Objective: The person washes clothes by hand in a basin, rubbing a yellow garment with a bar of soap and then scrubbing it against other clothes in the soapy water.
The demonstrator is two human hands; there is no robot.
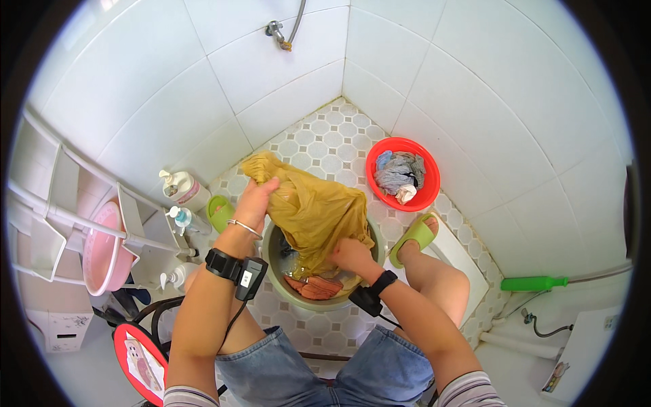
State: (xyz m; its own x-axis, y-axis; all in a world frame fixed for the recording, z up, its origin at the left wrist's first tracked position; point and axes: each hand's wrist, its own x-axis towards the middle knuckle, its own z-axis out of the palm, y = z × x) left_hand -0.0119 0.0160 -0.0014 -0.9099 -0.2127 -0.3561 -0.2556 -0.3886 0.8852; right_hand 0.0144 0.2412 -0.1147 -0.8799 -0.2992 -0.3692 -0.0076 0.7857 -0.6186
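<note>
A wet mustard-yellow garment (318,208) is spread between my hands over a grey-green basin (291,299) on the floor. My left hand (259,201) grips its gathered upper-left part, raised past the basin's rim. Lower down, my right hand (353,257) is closed on the garment's right side, just above the water. An orange-red cloth (315,288) lies in the basin near its front, and something dark (287,249) shows in the water at the left. The yellow cloth hides the back of the basin.
A red basin (374,191) holding crumpled clothes stands back right. Pump bottles (185,191) line the left side, beside a white rack (101,221) with a pink basin (104,249). A white raised slab (460,254) lies right, near my green slipper (412,241). A tap (277,33) juts from the wall.
</note>
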